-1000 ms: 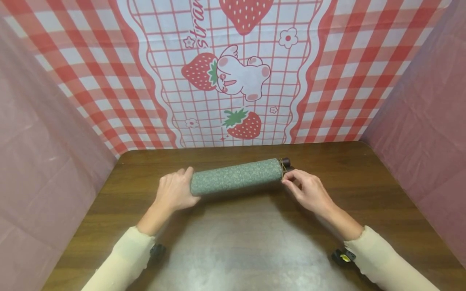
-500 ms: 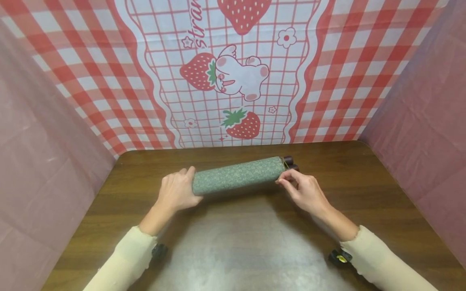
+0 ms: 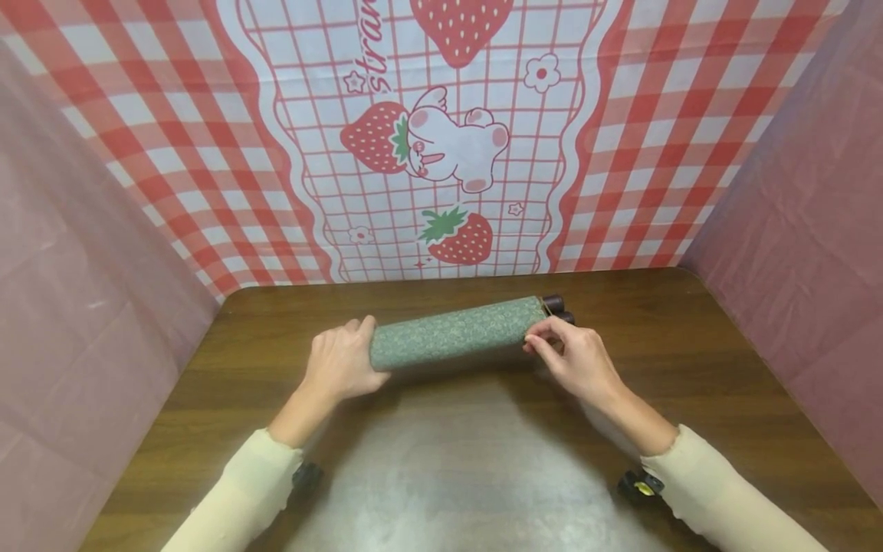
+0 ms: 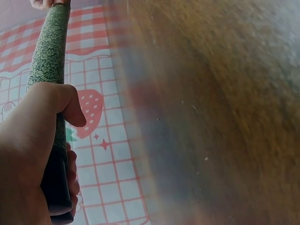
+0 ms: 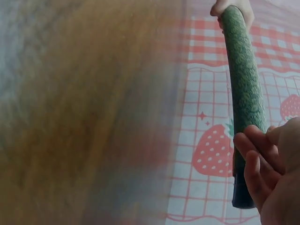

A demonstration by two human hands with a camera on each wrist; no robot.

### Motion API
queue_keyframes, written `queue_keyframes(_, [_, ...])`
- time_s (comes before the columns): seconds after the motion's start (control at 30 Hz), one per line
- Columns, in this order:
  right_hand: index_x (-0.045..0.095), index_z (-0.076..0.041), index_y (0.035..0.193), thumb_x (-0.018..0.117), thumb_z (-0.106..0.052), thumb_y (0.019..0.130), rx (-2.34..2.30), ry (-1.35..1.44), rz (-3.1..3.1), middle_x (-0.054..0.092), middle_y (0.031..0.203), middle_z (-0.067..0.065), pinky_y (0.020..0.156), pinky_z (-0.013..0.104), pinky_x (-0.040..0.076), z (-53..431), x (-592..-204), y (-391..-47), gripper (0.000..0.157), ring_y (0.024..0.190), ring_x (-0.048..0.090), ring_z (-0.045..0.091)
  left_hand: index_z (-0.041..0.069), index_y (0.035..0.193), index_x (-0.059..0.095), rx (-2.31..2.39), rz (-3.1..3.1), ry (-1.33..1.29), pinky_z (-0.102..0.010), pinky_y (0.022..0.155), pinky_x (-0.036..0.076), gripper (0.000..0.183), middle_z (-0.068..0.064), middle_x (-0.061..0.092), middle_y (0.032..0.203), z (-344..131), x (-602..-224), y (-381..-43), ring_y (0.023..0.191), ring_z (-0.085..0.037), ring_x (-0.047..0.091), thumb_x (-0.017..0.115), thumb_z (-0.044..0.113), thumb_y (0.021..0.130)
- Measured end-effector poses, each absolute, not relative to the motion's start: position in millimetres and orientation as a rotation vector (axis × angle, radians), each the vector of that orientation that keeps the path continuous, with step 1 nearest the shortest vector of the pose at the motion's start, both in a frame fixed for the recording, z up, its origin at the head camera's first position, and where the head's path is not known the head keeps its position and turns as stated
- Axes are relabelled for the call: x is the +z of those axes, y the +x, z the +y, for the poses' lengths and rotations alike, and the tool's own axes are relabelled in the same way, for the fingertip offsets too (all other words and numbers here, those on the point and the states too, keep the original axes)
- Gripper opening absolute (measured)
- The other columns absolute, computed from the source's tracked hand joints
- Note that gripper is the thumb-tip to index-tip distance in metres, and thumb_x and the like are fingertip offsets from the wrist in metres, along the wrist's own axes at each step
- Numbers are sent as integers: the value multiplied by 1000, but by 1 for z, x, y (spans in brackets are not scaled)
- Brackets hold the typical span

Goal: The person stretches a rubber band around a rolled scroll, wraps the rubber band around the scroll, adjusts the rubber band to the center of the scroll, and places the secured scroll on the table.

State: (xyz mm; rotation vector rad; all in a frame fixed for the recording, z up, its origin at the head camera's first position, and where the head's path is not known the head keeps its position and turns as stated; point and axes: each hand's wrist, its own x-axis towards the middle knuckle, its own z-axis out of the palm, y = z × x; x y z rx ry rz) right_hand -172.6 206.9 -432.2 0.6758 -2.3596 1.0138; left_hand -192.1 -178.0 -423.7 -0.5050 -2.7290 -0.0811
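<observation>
A rolled scroll [image 3: 455, 334], backed in green floral cloth, is held over the table, its right end slightly farther back. Two dark roller ends [image 3: 555, 303] stick out on the right. My left hand [image 3: 343, 359] grips the left end; in the left wrist view its thumb and fingers wrap the cloth and the dark rollers [image 4: 57, 185]. Around the right end runs a thin tan cord [image 3: 547, 307]. My right hand [image 3: 582, 362] pinches this cord, thumb and index fingertips together at the scroll's near lower edge. The right wrist view shows its fingers [image 5: 253, 164] beside the cloth.
Beneath both hands lies a brown wooden table [image 3: 441, 475] with a bright glare patch. A red-and-white strawberry-print cloth [image 3: 441, 138] hangs behind its far edge. Pink cloths [image 3: 90, 307] close in both sides.
Both the scroll and my left hand have shifted slightly right. My right fingertips have slid a little left along the scroll's near edge, and more of the dark roller ends shows.
</observation>
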Motion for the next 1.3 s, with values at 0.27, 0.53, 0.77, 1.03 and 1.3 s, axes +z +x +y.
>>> queue_keyframes(0.27, [78,-7,98,85,2,95,956,590,-2374,80,77,0,61,10,46,213,-425,-175,11,65,69,6,9,115,67,-92,-2684,-536,-41,52,52,78,-9,71,82,-181,-426,-190,59,-27,63,101,52,60])
queue_keyframes(0.53, [78,-9,95,89,0,92,940,579,-2388,77,75,-1,64,9,48,220,-424,-176,14,67,62,-4,9,112,67,-83,-2669,-551,-40,50,50,77,-7,70,79,-183,-428,-189,57,-25,59,102,53,59])
queue_keyframes(0.77, [78,-8,95,87,1,92,977,556,-2392,77,75,0,63,9,48,226,-419,-178,13,66,61,-6,9,113,67,-90,-2660,-560,-37,49,47,78,-6,69,78,-185,-429,-189,56,-22,56,102,53,59])
queue_keyframes(1.03, [81,-7,100,83,3,95,954,521,-2378,75,73,1,61,10,45,236,-415,-183,11,65,58,-6,9,114,68,-87,-2652,-581,-36,49,48,77,-6,70,80,-190,-429,-188,57,-22,57,101,51,59])
queue_keyframes(1.3, [85,-9,103,86,3,93,885,551,-2363,68,79,1,62,13,40,242,-416,-184,16,69,50,0,9,109,65,-72,-2606,-634,-37,50,49,75,-6,68,80,-194,-432,-184,60,-22,60,101,49,57])
